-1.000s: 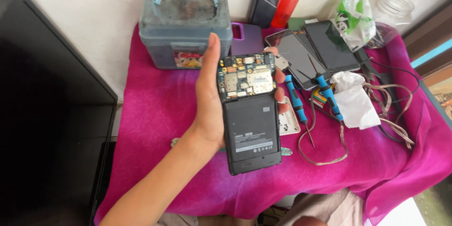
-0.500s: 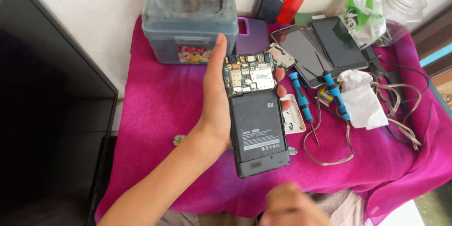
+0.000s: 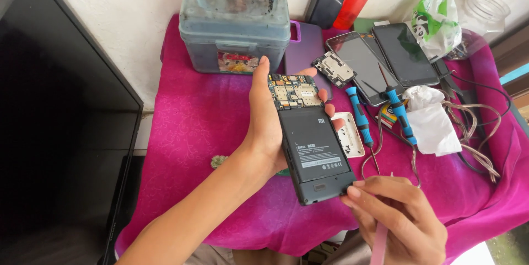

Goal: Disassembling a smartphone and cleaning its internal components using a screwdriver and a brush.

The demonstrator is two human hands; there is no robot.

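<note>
My left hand (image 3: 267, 127) grips the back-off dark-grey smartphone w/ bare circuit board (image 3: 311, 141) above the magenta cloth (image 3: 193, 121); right hand (image 3: 399, 215), new in view vs 1 s ago, pinches a slim pink tool (image 3: 379, 245) at its bottom edge.

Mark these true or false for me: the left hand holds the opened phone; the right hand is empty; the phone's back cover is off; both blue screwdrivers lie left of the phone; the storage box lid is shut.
1. The left hand holds the opened phone. True.
2. The right hand is empty. False: it holds a thin pink tool at the phone's lower corner.
3. The phone's back cover is off. True: battery and circuit board show.
4. Both blue screwdrivers lie left of the phone. False: they lie to its right on the pink cloth.
5. The storage box lid is shut. True.
</note>
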